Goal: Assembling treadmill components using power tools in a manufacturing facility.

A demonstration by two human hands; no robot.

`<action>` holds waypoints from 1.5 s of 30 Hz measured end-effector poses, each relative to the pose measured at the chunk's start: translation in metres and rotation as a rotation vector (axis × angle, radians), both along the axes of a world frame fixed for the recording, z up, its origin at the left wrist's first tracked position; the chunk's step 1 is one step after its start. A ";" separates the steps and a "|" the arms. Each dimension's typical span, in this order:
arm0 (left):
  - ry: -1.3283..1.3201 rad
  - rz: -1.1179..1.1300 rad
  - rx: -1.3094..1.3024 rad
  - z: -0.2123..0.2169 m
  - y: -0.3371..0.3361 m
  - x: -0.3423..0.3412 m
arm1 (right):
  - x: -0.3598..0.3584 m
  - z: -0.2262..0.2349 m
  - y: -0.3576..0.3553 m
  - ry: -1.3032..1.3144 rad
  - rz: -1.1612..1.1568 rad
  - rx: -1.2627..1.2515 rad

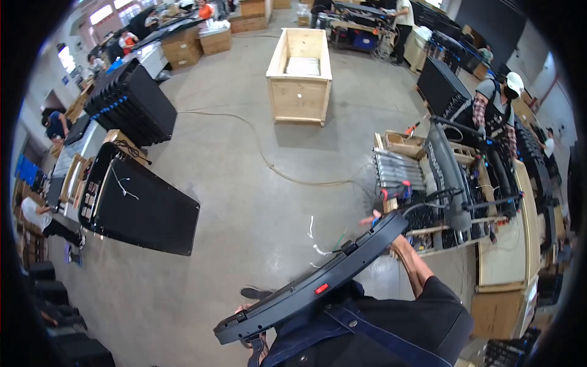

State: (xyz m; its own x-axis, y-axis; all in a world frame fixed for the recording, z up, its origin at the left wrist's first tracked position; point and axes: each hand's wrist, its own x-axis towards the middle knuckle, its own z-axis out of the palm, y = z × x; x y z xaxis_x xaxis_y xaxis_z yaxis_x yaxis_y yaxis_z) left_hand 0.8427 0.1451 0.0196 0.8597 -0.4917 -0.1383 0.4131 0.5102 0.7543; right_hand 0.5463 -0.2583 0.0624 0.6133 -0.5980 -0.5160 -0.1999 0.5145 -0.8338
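A long, flat black machine unit [306, 298], like a treadmill deck seen on edge, slants across my front from lower left to upper right. It has a red rocker switch [321, 289] on its side. My right hand [369, 218] grips its upper right end, with fingertips showing beyond the far edge. At the lower left end, my left hand [259, 346] holds the unit from below, mostly hidden by it. White cable ends [319, 249] dangle past the unit's far side, above the floor.
An open wooden crate [299, 101] stands ahead. On the left are a leaning black deck [150, 205] and a stack of black decks [131, 104]. A cart with metal tubes and a grey upright [449, 177] is close on the right, beside a co-worker [498, 110]. A hose [257, 137] crosses the floor.
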 end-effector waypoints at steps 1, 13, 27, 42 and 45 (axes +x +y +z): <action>0.068 0.018 -0.041 -0.009 0.020 0.019 | 0.030 0.011 0.019 -0.009 0.026 0.002; 0.430 0.196 0.080 -0.044 0.247 0.314 | 0.433 -0.073 0.084 -0.520 0.668 0.047; 0.373 0.842 0.137 -0.092 0.212 0.461 | 0.967 -0.150 0.091 -0.069 1.069 0.218; 0.416 0.995 0.391 -0.098 0.291 0.605 | 1.111 -0.125 0.193 -0.032 0.867 -0.743; 0.371 0.917 0.418 -0.107 0.297 0.640 | 1.036 -0.141 0.185 0.031 0.593 -0.083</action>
